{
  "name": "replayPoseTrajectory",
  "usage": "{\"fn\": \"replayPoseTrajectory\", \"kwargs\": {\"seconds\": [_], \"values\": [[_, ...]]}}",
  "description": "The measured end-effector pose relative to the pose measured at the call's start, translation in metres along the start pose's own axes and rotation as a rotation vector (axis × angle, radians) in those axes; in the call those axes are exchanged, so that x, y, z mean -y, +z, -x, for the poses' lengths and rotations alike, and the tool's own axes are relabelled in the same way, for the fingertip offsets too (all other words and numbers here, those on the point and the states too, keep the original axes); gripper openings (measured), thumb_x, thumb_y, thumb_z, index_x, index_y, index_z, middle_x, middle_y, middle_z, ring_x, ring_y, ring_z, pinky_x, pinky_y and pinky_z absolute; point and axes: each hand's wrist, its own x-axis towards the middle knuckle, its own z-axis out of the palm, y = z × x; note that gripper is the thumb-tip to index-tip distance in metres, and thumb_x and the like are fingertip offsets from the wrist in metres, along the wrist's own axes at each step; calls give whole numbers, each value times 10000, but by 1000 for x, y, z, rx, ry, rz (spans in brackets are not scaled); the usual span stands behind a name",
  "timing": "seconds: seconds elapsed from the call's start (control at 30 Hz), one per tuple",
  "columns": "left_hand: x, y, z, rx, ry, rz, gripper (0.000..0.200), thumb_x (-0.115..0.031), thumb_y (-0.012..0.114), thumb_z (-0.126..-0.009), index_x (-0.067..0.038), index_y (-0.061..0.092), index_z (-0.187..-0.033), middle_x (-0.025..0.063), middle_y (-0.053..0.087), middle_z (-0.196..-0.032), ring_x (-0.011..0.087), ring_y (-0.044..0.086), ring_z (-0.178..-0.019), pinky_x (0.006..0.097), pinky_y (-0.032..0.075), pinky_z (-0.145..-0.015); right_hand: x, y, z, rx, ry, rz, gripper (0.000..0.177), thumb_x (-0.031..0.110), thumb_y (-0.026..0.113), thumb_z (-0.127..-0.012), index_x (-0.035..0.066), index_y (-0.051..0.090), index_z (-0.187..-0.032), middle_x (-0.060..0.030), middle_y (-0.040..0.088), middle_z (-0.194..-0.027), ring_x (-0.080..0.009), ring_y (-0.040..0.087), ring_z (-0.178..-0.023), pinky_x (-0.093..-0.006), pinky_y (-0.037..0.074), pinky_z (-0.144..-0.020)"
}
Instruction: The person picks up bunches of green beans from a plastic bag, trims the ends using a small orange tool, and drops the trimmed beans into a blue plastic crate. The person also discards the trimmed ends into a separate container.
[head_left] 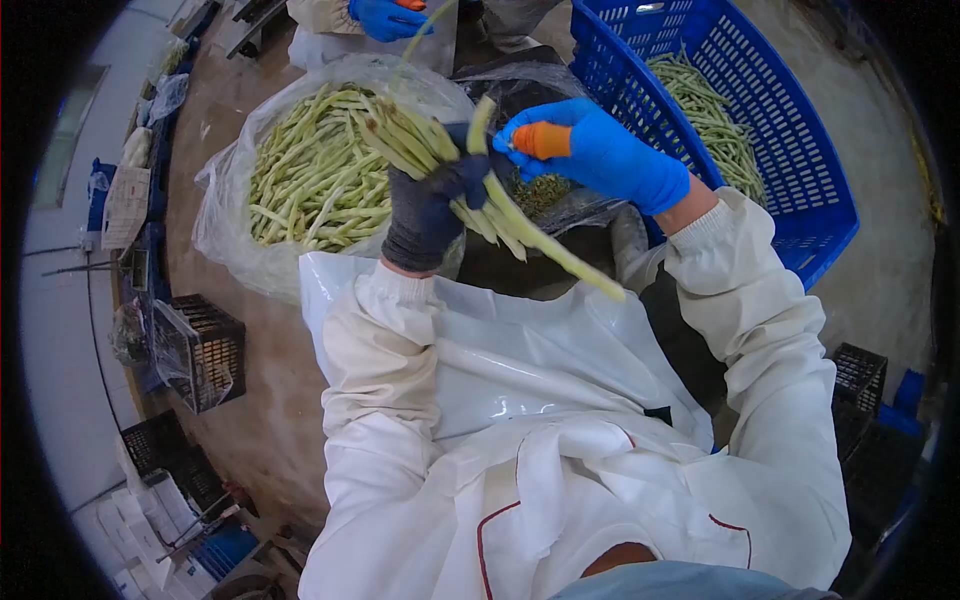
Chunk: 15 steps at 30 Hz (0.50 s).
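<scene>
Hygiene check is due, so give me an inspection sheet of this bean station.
Surface: brown floor; no table seen.
Job's things: bean bundle; bag of beans; blue crate, part filled with beans.
Clutter: black crates at the side.
Hands: left hand, dark glove, grips the bundle; right hand, blue glove, touches one bean, grip unclear.
Cables: nothing seen.
Surroundings: another person's gloved hand opposite.

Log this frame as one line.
left hand, dark glove: grips bundle of long green beans | right hand, blue glove: at one bean's end | blue plastic crate: beans inside
</scene>
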Motion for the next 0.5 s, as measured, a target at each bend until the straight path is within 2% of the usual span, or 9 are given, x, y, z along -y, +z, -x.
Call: {"fn": "replayPoseTrajectory", "kwargs": {"seconds": [0.03,0.13,0.23,0.33,0.43,0.5], "values": [[-5,-2,-5,-83,33,14,275,12,634,-742,63,607,-1011,167,668,-863,124,539,-534,238,447,-509,-3,-1,-2,-42,-50,196,240,155,598,-821,-45,663,-938,-117,645,-806,-202,603,-735,-347,505,-740],[-25,-30,-19,-247,176,18,281,8,633,-786,59,597,-1060,180,678,-906,127,546,-548,234,434,-507,-1,-5,4,-64,67,759,250,142,608,-765,-55,656,-911,-213,658,-789,-287,626,-712,-371,513,-745],[-46,-53,-18,-364,268,-61,262,10,633,-784,62,609,-1040,163,672,-942,127,555,-578,233,439,-532,-8,-30,4,-130,39,999,228,121,595,-760,-42,655,-908,-260,640,-833,-363,642,-767,-396,520,-753],[-60,-81,-16,-415,362,-91,226,8,642,-775,69,631,-992,140,651,-998,123,559,-609,233,443,-563,-34,-82,-4,-227,204,1428,200,108,588,-757,-11,671,-895,-237,656,-848,-401,638,-809,-440,524,-741],[-74,-86,-7,-495,378,-119,232,-9,670,-756,68,655,-974,102,620,-1020,116,547,-620,232,438,-584,-47,-105,7,-144,356,1695,201,124,593,-769,9,684,-906,-232,658,-848,-396,643,-834,-476,522,-726],[-83,-90,-5,-516,407,-67,263,-9,680,-752,64,654,-1003,88,629,-975,114,539,-606,233,434,-576,-56,-106,0,-115,375,1678,204,128,596,-773,25,689,-922,-225,663,-872,-388,646,-841,-472,524,-732]]}}
